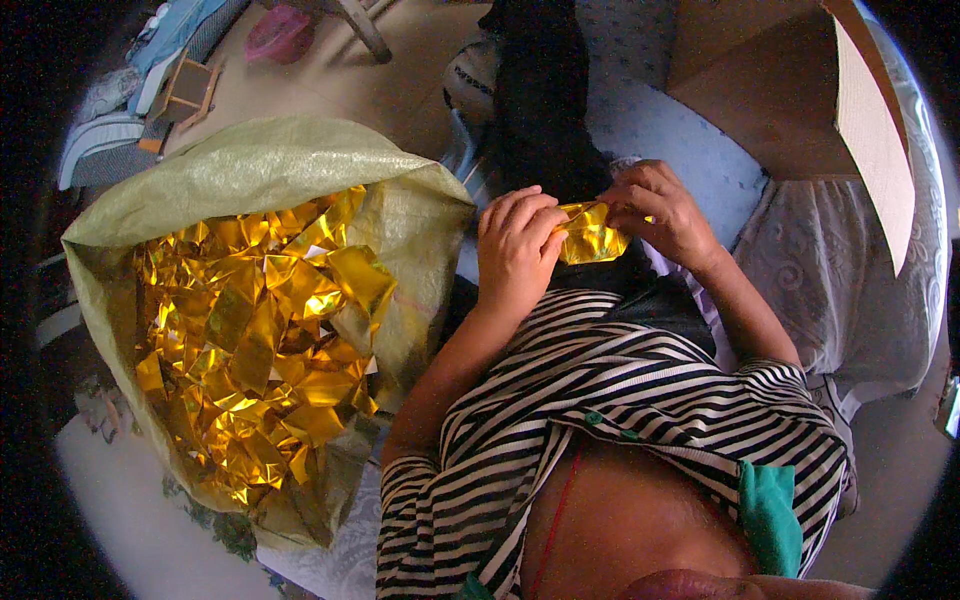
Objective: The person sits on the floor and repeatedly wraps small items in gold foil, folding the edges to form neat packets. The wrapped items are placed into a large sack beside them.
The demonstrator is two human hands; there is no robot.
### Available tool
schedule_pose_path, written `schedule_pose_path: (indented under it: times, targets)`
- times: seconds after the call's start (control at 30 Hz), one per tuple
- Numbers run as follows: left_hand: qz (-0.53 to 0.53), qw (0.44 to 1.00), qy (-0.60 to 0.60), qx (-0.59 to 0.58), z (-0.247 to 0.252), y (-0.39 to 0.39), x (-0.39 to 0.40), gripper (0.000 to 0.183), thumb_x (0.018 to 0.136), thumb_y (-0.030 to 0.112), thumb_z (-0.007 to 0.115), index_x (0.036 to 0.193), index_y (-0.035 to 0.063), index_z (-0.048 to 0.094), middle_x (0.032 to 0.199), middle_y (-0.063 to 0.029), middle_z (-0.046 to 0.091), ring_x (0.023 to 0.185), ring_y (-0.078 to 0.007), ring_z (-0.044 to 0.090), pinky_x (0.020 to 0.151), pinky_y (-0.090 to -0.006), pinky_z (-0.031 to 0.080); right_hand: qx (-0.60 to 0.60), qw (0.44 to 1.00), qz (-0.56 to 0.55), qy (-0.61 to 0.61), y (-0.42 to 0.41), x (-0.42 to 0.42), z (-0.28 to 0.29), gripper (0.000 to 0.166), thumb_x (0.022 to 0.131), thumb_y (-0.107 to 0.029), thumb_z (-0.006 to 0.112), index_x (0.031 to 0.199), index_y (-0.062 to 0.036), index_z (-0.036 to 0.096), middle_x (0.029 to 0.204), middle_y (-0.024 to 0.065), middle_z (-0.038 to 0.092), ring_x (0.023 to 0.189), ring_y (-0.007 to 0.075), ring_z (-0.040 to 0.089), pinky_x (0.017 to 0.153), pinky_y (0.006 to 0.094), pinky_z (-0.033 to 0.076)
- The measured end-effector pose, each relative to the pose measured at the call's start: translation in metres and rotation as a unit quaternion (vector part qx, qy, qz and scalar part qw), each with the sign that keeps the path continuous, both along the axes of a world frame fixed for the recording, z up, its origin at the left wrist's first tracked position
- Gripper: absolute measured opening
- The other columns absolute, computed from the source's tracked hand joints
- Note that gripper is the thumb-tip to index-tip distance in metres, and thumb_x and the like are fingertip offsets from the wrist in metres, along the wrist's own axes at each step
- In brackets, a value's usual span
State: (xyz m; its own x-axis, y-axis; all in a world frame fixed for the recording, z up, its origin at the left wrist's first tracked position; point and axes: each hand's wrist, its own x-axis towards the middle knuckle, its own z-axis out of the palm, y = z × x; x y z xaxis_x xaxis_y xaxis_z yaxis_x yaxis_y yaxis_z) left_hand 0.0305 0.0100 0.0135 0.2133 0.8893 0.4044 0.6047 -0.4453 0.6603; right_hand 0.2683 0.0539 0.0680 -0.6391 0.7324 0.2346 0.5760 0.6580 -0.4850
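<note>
Between my two hands, above my lap, is a partly folded piece of gold foil paper (595, 234). My left hand (519, 244) grips its left end, with the thumb at the near side and the fingers over the top. At the upper right corner, my right hand (660, 210) pinches the foil, and a small bit of gold shows between its fingers. To my left, a large woven plastic sack (292, 154) gapes wide with its rim rolled outward. Many folded gold foil pieces (259, 330) fill it in a loose heap.
A brown cardboard box (757, 97) with a raised pale flap (874, 150) stands at the upper right, beside a patterned grey cloth (795, 277). Blue patterned fabric (675, 142) lies beyond my right hand. A pink basin (279, 34) and a wooden leg (364, 30) are on the far floor.
</note>
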Motion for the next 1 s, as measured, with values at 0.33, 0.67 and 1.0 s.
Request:
schedule_pose_path:
  times: [0.33,0.67,1.0]
  targets:
    - [-0.129,0.966,-0.181,-0.13,0.024,0.014,-0.032,0.025,0.074,0.014,0.082,0.09,0.0085,0.065,0.113,-0.0074,0.065,0.114,-0.0261,0.058,0.099,-0.041,0.044,-0.162,0.983,-0.02,0.086,0.013,-0.007,0.002,0.019,0.087,-0.024,0.072,0.089,-0.008,0.063,0.083,0.0058,0.061,0.078,0.0223,0.061,0.071,0.0344,0.047]
    - [-0.104,0.566,-0.747,-0.333,0.007,0.0,-0.047,0.039,0.083,0.018,0.079,0.114,0.006,0.058,0.115,-0.0075,0.065,0.103,-0.0229,0.064,0.088,-0.0358,0.054,-0.52,0.692,0.024,0.5,0.02,-0.006,-0.011,0.039,0.082,-0.032,0.08,0.107,-0.0091,0.06,0.095,0.0023,0.063,0.089,0.0165,0.063,0.079,0.0298,0.052]
    - [-0.138,0.591,-0.703,-0.37,0.007,-0.016,-0.055,0.041,0.084,0.021,0.079,0.118,0.0065,0.061,0.115,-0.0059,0.066,0.102,-0.0187,0.064,0.083,-0.0343,0.055,-0.624,0.589,0.018,0.513,0.025,-0.018,-0.02,0.025,0.088,-0.027,0.075,0.098,-0.0105,0.059,0.098,0.0048,0.064,0.087,0.0166,0.063,0.072,0.0267,0.052]
